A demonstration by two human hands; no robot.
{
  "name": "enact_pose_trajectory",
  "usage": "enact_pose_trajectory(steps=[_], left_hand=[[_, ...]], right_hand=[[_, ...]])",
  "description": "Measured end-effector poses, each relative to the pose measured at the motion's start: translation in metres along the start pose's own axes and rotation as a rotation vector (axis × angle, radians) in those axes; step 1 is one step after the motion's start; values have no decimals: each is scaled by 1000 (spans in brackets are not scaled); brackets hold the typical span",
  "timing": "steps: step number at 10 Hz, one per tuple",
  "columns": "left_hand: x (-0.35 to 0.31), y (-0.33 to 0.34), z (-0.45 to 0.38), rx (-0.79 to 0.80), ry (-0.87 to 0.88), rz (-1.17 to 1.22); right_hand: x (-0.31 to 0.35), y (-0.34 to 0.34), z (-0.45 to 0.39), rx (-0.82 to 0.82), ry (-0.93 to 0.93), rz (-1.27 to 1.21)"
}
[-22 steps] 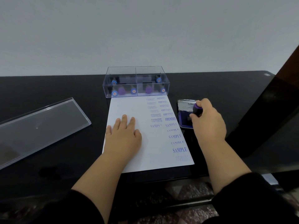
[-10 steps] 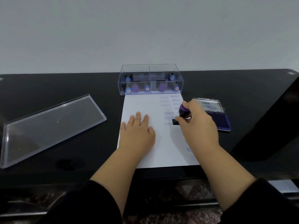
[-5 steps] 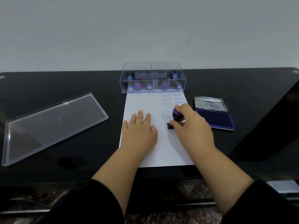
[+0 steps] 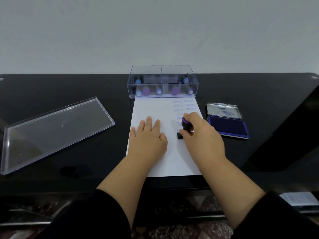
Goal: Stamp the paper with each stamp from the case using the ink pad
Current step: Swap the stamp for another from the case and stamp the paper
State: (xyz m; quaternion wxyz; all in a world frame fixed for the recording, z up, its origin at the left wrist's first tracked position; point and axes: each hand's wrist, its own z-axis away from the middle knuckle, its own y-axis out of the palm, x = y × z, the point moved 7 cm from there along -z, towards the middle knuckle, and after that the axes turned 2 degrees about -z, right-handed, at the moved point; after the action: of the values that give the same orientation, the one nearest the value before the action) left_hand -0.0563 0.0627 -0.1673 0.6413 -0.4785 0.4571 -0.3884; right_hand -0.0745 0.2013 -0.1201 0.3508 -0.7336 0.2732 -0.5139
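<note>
A white paper point(image 4: 150, 109) lies on the black table, with blue stamped words down its right side. My left hand point(image 4: 147, 140) rests flat on the paper, fingers spread. My right hand point(image 4: 202, 137) grips a purple-handled stamp point(image 4: 186, 125) whose black base presses on the paper below the printed words. The open ink pad point(image 4: 227, 125), blue with a silver lid, sits right of the paper. A clear case point(image 4: 162, 81) at the paper's far edge holds several blue and purple stamps.
The case's clear lid point(image 4: 53, 131) lies upside down on the left of the table. A dark slanted object point(image 4: 293, 131) rises at the right edge. The table's front edge runs just below the paper.
My right hand carried the stamp from the ink pad leftward to the paper and set it down. The left hand stayed flat on the sheet.
</note>
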Motion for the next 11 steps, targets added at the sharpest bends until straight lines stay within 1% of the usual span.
enact_pose_trajectory(steps=[7,8,9,11], left_hand=[[0,0,1,-8,-7,-1],[-1,0,2,-9,-5,2],[-1,0,2,-12,-2,1],[0,1,2,-19,0,0]], right_hand=[[-2,2,2,-27,-18,-42],[-7,-2,1,-62,21,-166],[-16,-17,-3,-159,84,-356],[-36,-38,-8,-274,158,-567]])
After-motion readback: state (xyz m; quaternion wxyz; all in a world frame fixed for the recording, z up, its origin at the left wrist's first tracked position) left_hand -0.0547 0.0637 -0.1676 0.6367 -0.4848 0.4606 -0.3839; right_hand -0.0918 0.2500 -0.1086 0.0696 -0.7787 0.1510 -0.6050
